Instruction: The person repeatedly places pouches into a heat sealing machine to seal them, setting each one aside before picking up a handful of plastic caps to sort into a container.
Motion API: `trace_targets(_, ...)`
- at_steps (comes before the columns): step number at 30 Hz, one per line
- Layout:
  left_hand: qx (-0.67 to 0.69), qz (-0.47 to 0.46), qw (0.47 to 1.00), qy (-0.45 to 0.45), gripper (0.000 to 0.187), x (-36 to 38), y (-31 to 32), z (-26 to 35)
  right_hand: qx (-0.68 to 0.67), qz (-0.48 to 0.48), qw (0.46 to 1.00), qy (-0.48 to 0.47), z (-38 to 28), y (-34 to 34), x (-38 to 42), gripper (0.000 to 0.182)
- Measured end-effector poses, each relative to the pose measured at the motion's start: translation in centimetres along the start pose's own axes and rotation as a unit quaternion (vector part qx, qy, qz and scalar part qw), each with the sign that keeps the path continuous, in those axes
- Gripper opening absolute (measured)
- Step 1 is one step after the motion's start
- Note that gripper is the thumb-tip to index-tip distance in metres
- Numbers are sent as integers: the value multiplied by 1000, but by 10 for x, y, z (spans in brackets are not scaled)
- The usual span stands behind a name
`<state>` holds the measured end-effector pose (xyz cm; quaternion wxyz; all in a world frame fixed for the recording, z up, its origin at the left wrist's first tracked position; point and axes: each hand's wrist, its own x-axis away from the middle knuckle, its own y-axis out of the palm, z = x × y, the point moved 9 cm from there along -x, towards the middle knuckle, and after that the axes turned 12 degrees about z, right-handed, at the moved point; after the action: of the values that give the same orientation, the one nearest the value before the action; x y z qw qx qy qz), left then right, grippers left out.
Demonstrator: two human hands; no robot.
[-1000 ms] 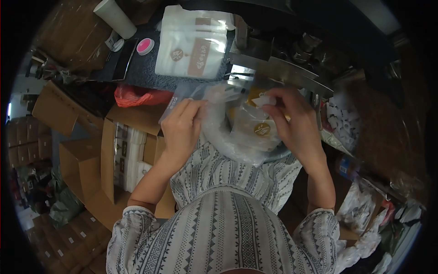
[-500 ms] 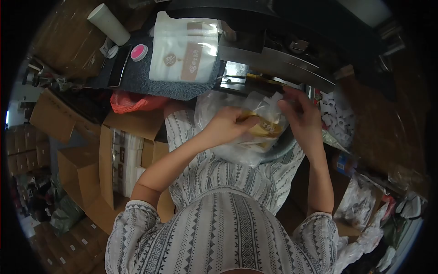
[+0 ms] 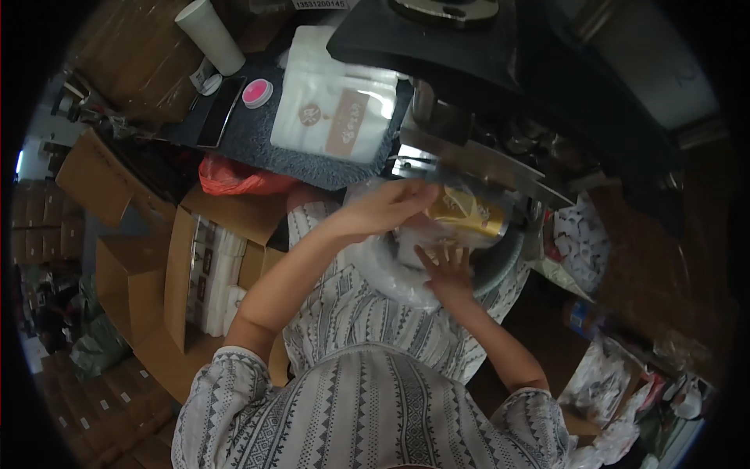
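Observation:
My left hand [image 3: 394, 206] is closed on the left edge of a clear plastic bag with a gold label [image 3: 461, 211], its thumb and fingers pressed together. The bag lies under the metal edge of a dark machine. Just below the bag, my right hand [image 3: 448, 270] has its fingers spread over the basin [image 3: 508, 262] on my lap. Clear plastic sheeting [image 3: 375, 270] lines the basin's left side. The basin's contents are partly hidden by my hands.
A stack of white printed pouches [image 3: 332, 102] lies on a grey cloth, beside a pink-topped jar [image 3: 257, 93], a phone [image 3: 222, 112] and a white cup [image 3: 209, 36]. An open carton [image 3: 180, 281] stands left. White scraps [image 3: 580, 238] lie right.
My right hand has left the bag's upper right and moved down over the basin, its fingers now spread. The bag has moved up and right, its gold label now under the machine's edge.

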<state>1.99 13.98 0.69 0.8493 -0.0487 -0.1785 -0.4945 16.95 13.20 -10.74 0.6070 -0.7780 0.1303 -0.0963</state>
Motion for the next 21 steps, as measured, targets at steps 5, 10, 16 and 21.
trace_targets(5,-346,262,884,173,30,-22,-107,91,-193,56,975,94,59,102,-16,63)
trace_targets(10,-597,280,686,309,48,-73,-115,63,-189,90,969,130,83,125,-35,66)
trace_targets(16,-633,325,652,262,65,-67,-122,36,-295,-17,941,165,64,145,-21,63)
trace_targets(21,-612,363,645,280,64,-54,-128,33,-353,-123,922,104,21,56,31,43)
